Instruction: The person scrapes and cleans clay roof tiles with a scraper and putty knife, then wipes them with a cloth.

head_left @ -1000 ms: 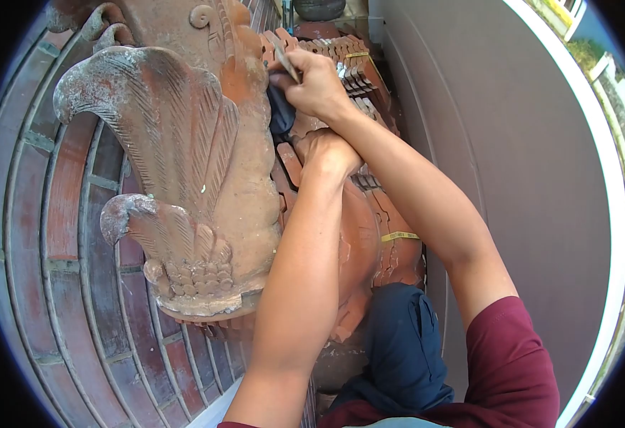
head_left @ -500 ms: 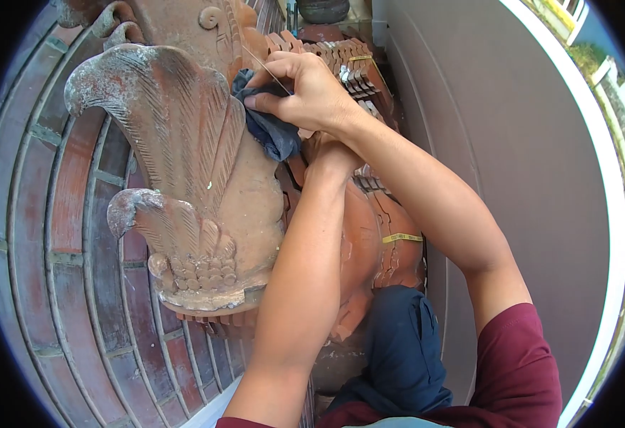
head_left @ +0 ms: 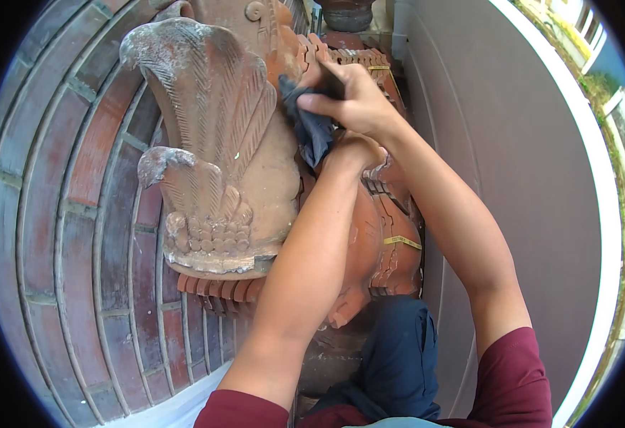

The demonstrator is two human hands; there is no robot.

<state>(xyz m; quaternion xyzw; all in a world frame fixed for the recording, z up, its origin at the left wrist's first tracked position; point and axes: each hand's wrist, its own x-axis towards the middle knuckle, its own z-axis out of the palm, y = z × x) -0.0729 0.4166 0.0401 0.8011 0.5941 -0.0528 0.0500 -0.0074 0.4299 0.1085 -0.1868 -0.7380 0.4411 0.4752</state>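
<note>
A dark grey-blue cloth (head_left: 314, 132) hangs beside the right edge of a carved clay ornament (head_left: 219, 107). My right hand (head_left: 351, 98) is over the cloth, its thumb against the upper part and its fingers blurred. Beneath it, my left hand (head_left: 355, 146) reaches up to the cloth from below; its fingers are hidden behind the cloth and my right hand. Stacked orange roof tiles (head_left: 362, 242) lie under and behind both forearms.
On the left runs a curved-looking brick wall (head_left: 84, 235). A smooth grey-brown panel (head_left: 512, 157) rises on the right. A round pot (head_left: 346, 14) stands at the top, and yellow tape (head_left: 401, 242) crosses some tiles. My bent knee (head_left: 398, 335) is below.
The view has shifted, so the ornament sits further right and higher. My right hand has moved relative to the cloth, and the thin strand seen at its fingers earlier no longer shows.
</note>
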